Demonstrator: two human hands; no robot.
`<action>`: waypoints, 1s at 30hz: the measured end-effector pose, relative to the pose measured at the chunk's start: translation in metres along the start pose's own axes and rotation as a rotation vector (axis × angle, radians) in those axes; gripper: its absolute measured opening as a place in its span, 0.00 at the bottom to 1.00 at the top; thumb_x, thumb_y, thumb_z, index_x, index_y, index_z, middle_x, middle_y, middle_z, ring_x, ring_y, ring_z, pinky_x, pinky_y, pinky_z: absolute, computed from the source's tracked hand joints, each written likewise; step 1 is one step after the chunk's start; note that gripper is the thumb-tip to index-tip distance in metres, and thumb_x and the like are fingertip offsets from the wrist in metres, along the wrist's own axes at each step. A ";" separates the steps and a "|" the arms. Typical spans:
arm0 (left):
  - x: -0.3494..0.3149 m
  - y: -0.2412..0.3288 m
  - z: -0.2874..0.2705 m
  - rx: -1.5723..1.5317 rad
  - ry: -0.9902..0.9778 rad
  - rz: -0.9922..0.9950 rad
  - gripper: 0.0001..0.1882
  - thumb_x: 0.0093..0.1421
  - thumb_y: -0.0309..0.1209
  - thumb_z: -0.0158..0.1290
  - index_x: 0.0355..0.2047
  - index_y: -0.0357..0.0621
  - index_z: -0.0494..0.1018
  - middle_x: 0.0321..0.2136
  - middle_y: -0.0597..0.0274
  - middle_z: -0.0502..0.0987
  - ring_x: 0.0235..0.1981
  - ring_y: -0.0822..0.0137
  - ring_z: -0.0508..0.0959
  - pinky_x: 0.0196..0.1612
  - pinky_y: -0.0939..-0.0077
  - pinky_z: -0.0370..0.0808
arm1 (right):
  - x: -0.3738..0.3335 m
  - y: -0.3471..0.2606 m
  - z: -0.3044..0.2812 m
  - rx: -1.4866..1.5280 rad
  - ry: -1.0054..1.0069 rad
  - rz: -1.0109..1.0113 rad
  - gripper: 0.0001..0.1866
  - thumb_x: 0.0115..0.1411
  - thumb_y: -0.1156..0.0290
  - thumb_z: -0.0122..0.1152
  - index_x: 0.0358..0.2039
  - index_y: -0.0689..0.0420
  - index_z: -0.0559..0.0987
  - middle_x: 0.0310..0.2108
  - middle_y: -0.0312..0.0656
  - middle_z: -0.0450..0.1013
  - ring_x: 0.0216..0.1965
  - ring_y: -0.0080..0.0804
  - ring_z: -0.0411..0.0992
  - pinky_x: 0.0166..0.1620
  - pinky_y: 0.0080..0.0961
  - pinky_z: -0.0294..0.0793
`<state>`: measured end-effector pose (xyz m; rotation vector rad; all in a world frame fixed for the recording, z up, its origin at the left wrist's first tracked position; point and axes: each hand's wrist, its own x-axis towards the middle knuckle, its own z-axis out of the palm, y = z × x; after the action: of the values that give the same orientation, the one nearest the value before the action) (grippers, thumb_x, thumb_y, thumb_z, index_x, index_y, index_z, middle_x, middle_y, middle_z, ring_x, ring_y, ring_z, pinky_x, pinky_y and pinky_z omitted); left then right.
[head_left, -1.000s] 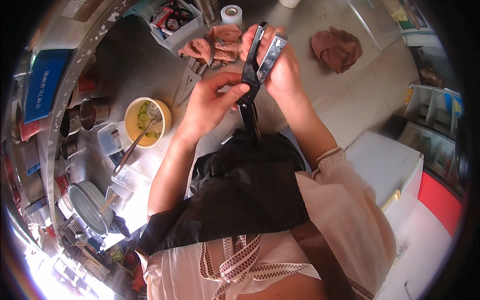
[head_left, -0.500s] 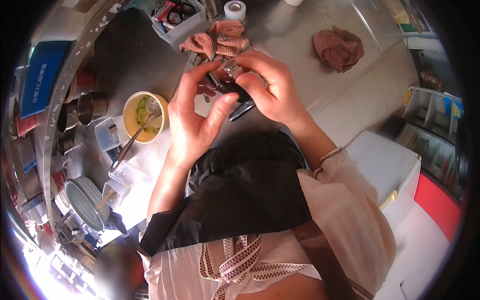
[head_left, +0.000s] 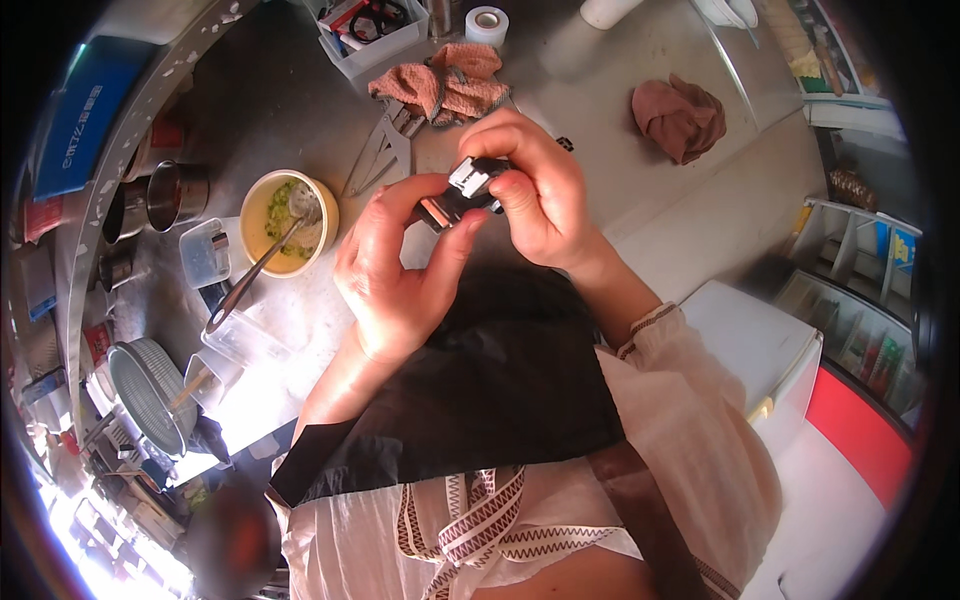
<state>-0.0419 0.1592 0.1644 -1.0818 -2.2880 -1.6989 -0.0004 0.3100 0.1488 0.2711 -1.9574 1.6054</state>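
Observation:
Between my two hands is a small black object (head_left: 462, 207) with a white-silver block on its top and a copper-coloured strip along one edge; its kind I cannot make out. My right hand (head_left: 545, 190) pinches the upper right part between thumb and bent fingers. The thumb and index finger of my left hand (head_left: 395, 265) close on the lower left edge. Beyond my fingers a metal tool with hinged-looking arms (head_left: 388, 148) lies on the metal worktop (head_left: 620, 195). Fingers cover part of the held object.
Left of my hands stands a yellow bowl (head_left: 330, 225) with green pieces and a spoon (head_left: 245, 290). An orange cloth (head_left: 440, 82), a brown cloth (head_left: 680, 118), a tape roll (head_left: 487, 26) and a clear bin (head_left: 375, 48) lie farther back. Metal pots (head_left: 178, 193) and a grey basket (head_left: 150, 395) are left.
My hands have turned the small object, so its white-silver block and copper strip now show. My left thumb has closed in on it. The view has shifted slightly, uncovering more of the metal tool.

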 end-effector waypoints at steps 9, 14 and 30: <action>0.003 -0.013 0.002 -0.517 0.029 -0.321 0.14 0.53 0.22 0.57 0.40 0.36 0.69 0.26 0.69 0.73 0.24 0.83 0.68 0.26 0.91 0.65 | 0.018 -0.007 -0.006 -0.223 -0.102 0.017 0.10 0.56 0.69 0.57 0.34 0.62 0.72 0.28 0.42 0.70 0.29 0.37 0.70 0.33 0.23 0.69; 0.007 -0.024 0.005 -0.767 0.030 -0.402 0.14 0.56 0.20 0.53 0.43 0.35 0.68 0.32 0.66 0.74 0.30 0.81 0.71 0.32 0.89 0.68 | 0.026 -0.015 -0.010 -0.153 -0.229 0.246 0.09 0.58 0.75 0.53 0.37 0.66 0.71 0.34 0.39 0.69 0.34 0.24 0.67 0.40 0.18 0.67; 0.023 -0.030 0.014 -0.759 0.024 -0.453 0.12 0.54 0.24 0.56 0.38 0.34 0.71 0.26 0.65 0.77 0.28 0.79 0.74 0.32 0.85 0.73 | 0.037 0.004 -0.034 0.157 -0.267 0.615 0.14 0.63 0.67 0.49 0.41 0.64 0.74 0.34 0.33 0.72 0.36 0.16 0.67 0.41 0.14 0.66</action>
<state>-0.0723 0.1782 0.1460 -0.6029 -1.9934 -2.8712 -0.0220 0.3502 0.1699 -0.0774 -2.2586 2.2099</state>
